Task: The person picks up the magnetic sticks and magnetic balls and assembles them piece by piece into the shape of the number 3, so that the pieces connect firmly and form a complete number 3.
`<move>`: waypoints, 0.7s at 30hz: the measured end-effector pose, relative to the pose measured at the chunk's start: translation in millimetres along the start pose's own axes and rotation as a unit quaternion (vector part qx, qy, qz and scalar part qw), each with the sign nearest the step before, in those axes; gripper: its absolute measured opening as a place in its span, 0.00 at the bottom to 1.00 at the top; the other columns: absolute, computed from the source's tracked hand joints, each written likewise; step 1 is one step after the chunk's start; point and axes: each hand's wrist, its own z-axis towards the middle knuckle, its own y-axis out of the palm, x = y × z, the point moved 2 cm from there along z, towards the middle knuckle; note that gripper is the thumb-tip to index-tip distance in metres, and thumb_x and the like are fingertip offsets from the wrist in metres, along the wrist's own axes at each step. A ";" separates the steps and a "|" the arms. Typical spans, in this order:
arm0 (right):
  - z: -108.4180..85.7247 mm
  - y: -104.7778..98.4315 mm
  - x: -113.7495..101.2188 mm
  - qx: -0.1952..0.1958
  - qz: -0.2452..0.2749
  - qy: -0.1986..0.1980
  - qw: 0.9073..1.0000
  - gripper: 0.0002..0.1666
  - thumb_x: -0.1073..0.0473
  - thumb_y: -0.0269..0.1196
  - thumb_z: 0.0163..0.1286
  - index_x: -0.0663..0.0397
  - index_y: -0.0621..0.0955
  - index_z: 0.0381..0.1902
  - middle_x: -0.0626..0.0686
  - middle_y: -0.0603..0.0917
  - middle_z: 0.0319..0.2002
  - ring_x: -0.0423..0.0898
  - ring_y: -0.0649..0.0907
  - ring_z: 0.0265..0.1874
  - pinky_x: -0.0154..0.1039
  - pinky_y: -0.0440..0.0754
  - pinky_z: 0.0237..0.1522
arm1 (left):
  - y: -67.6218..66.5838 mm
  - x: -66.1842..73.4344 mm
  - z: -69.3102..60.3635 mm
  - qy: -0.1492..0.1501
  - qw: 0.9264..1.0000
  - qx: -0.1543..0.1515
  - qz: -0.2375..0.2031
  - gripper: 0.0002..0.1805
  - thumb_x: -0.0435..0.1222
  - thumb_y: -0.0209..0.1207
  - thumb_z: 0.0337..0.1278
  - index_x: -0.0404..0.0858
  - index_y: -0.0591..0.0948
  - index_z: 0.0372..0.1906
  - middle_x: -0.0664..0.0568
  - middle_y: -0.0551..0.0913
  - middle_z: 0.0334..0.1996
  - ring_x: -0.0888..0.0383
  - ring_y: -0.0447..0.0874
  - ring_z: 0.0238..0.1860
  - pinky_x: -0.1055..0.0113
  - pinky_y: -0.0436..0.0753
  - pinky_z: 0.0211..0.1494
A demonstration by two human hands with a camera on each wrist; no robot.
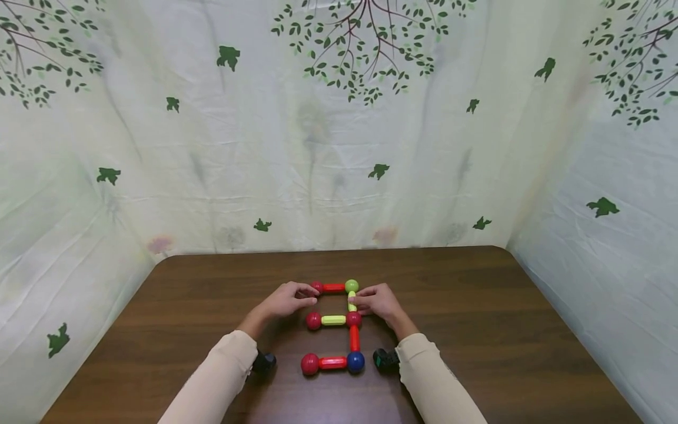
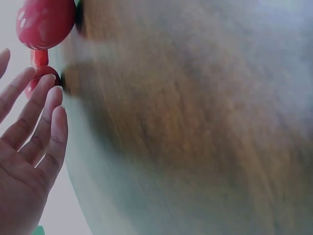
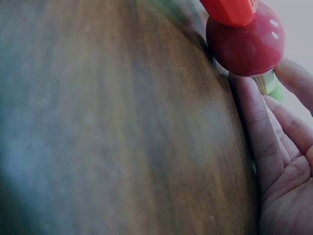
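Observation:
A ball-and-rod structure lies on the table, shaped like a backward E. My right hand [image 1: 378, 301] pinches the upright yellow-green rod [image 1: 352, 301] between the green ball [image 1: 352, 286] and the middle red ball [image 1: 353, 319]. In the right wrist view that red ball [image 3: 247, 41] partly hides the rod. Loosely extended, the fingers of my left hand [image 1: 288, 299] are at the far-left red ball [image 1: 316, 287]; whether they touch it is unclear. A red rod [image 1: 334, 288] joins that ball to the green one. The left wrist view shows my left hand [image 2: 29, 142] with fingers spread.
Nearer me, a yellow-green rod [image 1: 333, 320] ends in a red ball [image 1: 313, 321]. A red rod [image 1: 354, 338] runs down to a blue ball [image 1: 356, 362], joined by another red rod [image 1: 333, 363] to a red ball [image 1: 309, 364]. Leaf-patterned cloth [image 1: 318, 194] hangs behind the table [image 1: 455, 294].

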 end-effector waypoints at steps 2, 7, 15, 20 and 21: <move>-0.2 1.8 -0.5 -0.004 0.000 0.001 1.000 0.14 0.65 0.71 0.60 0.73 0.84 0.38 0.54 0.85 0.28 0.44 0.85 0.27 0.42 0.85 0.33 | -1.1 -0.8 -1.0 -0.005 1.000 0.001 0.000 0.17 0.39 0.61 0.64 0.33 0.83 0.52 0.46 0.83 0.46 0.49 0.80 0.47 0.54 0.77 0.53; 1.5 3.6 -2.9 -0.003 -0.008 -0.002 1.000 0.14 0.65 0.71 0.61 0.73 0.85 0.39 0.55 0.86 0.29 0.44 0.84 0.26 0.41 0.85 0.33 | -4.0 -1.5 -5.1 -0.004 1.000 0.005 -0.006 0.18 0.40 0.61 0.64 0.33 0.83 0.52 0.46 0.83 0.45 0.49 0.80 0.46 0.54 0.77 0.53; 5.3 2.0 -1.1 0.006 -0.014 -0.001 1.000 0.14 0.65 0.72 0.60 0.73 0.85 0.38 0.54 0.85 0.28 0.44 0.83 0.25 0.41 0.85 0.32 | -4.7 -6.3 -18.0 0.016 1.000 -0.009 -0.008 0.16 0.39 0.62 0.64 0.33 0.82 0.51 0.49 0.84 0.43 0.50 0.80 0.46 0.58 0.77 0.50; 4.8 1.1 -0.2 0.024 -0.012 0.006 1.000 0.13 0.64 0.73 0.59 0.72 0.85 0.37 0.53 0.85 0.27 0.43 0.83 0.24 0.41 0.85 0.30 | -10.3 -17.6 -26.4 0.008 1.000 0.007 -0.024 0.16 0.38 0.61 0.65 0.31 0.82 0.50 0.47 0.84 0.43 0.50 0.80 0.46 0.58 0.77 0.49; 4.8 0.8 -0.2 0.029 -0.011 0.009 0.999 0.13 0.64 0.73 0.59 0.71 0.86 0.36 0.53 0.85 0.27 0.43 0.83 0.23 0.40 0.85 0.30 | -11.8 -19.6 -28.0 0.005 1.000 0.009 -0.026 0.16 0.38 0.60 0.65 0.31 0.82 0.50 0.47 0.84 0.44 0.50 0.80 0.45 0.58 0.77 0.49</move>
